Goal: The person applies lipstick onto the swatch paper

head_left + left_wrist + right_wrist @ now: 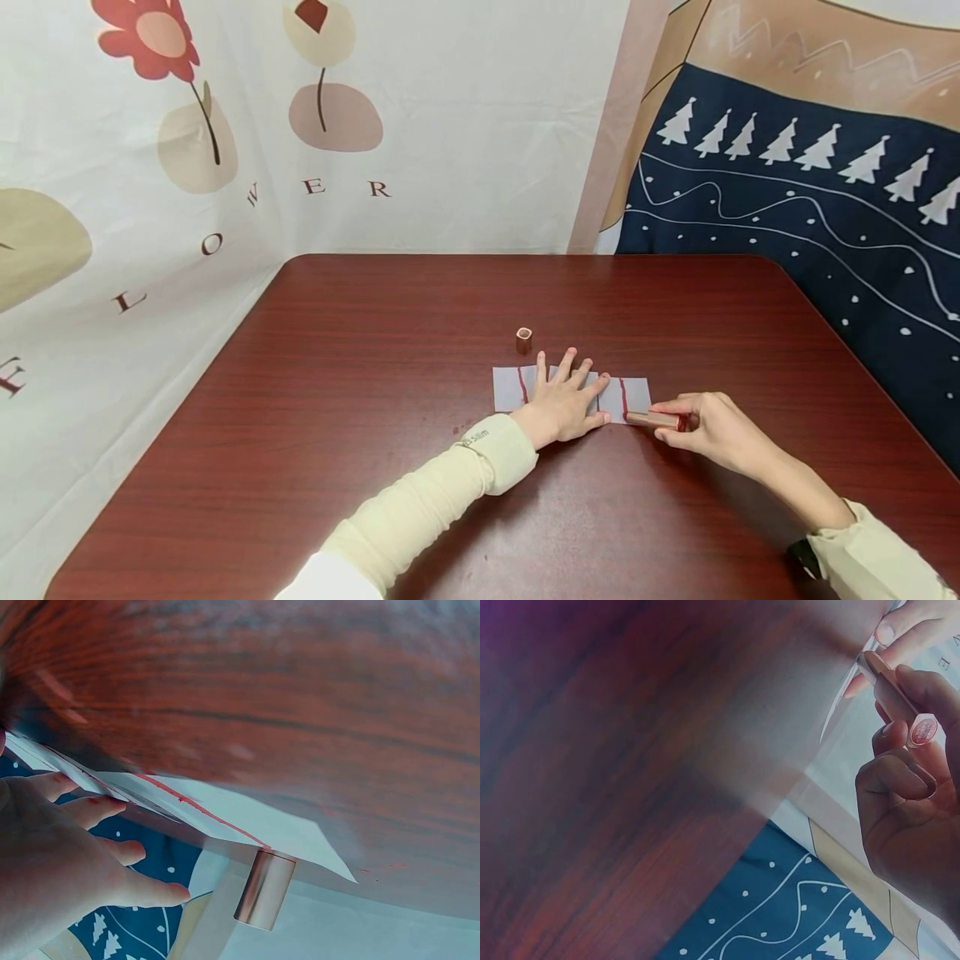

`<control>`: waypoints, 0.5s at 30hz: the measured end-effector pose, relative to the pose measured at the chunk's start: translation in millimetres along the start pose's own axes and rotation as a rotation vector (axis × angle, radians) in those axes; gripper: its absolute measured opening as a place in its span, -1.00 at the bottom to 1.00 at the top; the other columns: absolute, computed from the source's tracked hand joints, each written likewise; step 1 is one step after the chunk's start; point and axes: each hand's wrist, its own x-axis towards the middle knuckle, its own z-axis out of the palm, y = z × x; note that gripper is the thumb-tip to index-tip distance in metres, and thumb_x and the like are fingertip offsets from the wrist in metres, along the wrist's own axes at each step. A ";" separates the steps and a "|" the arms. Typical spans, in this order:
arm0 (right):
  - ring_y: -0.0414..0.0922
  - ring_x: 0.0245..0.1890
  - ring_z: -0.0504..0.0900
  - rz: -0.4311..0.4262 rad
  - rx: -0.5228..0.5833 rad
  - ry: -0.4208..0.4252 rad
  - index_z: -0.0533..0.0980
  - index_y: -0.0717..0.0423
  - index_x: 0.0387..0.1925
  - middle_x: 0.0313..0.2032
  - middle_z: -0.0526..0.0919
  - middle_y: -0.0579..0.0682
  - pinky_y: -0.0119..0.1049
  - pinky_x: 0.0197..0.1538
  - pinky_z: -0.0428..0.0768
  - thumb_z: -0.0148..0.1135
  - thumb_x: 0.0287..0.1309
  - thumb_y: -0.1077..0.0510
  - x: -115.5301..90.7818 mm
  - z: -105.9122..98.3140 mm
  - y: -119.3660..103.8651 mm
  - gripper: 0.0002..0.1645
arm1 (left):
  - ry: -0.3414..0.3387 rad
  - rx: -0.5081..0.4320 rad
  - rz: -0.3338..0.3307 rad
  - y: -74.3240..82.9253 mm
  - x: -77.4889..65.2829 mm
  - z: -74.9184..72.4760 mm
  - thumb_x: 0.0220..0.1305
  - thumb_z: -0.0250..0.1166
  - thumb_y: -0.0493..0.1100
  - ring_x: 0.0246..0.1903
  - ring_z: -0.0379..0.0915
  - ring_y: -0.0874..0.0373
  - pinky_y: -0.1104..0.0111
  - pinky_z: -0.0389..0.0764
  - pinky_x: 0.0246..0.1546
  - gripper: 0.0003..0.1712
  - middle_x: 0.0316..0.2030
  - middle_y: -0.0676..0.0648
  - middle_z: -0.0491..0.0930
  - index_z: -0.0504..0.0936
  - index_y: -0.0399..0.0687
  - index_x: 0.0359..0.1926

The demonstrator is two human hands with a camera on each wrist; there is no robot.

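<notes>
A strip of white paper (637, 392) lies on the table, with a red line (522, 385) near its left end and another red line (623, 393) near its right end. My left hand (561, 408) rests spread over the paper's middle, hiding much of it. My right hand (722, 429) pinches a copper-coloured lipstick (651, 420) between thumb and fingers, its tip at the lower end of the right line. In the right wrist view the lipstick (894, 697) shows a round red label on its base. The lipstick cap (523, 340) stands upright just beyond the paper.
The dark red wooden table (360, 333) has rounded far corners. A white cloth with flower prints (480, 125) hangs behind and to the left. At the right hangs a navy cloth with white trees (750, 192). Small red specks (396, 865) mark the tabletop near the paper.
</notes>
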 end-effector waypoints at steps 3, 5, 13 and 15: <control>-0.39 -0.62 0.31 -0.002 -0.003 0.001 0.66 0.23 -0.26 -0.61 0.41 -0.32 -0.46 -0.60 0.34 0.48 -0.19 0.27 -0.3 0.4 -0.3 -0.68 | 0.002 0.002 0.001 0.1 0.0 0.2 0.29 -0.19 0.41 0.41 -0.46 0.09 -0.09 -0.31 0.26 -0.30 0.42 0.11 -0.06 0.02 0.46 0.42; -0.39 -0.62 0.31 -0.004 -0.009 0.003 0.66 0.23 -0.27 -0.61 0.42 -0.32 -0.46 -0.60 0.34 0.48 -0.19 0.27 -0.5 0.7 -0.5 -0.68 | 0.004 0.003 0.001 0.1 -0.1 0.2 0.29 -0.19 0.41 0.41 -0.45 0.09 -0.09 -0.31 0.26 -0.30 0.42 0.11 -0.05 0.02 0.46 0.42; -0.38 -0.61 0.31 0.010 -0.006 -0.010 0.66 0.23 -0.26 -0.60 0.43 -0.32 -0.46 -0.59 0.34 0.47 -0.17 0.26 -1.1 0.2 -1.2 -0.68 | -0.003 0.003 0.001 0.3 -0.6 -0.1 0.29 -0.20 0.40 0.41 -0.47 0.08 -0.11 -0.31 0.26 -0.29 0.43 0.10 -0.07 0.00 0.46 0.42; -0.38 -0.60 0.31 0.012 -0.005 -0.013 0.66 0.23 -0.25 -0.60 0.43 -0.32 -0.46 -0.59 0.34 0.47 -0.17 0.25 -1.1 0.0 -1.3 -0.67 | -0.005 -0.001 -0.001 0.3 -0.5 0.2 0.29 -0.21 0.41 0.41 -0.48 0.08 -0.11 -0.32 0.26 -0.29 0.43 0.11 -0.08 -0.01 0.46 0.42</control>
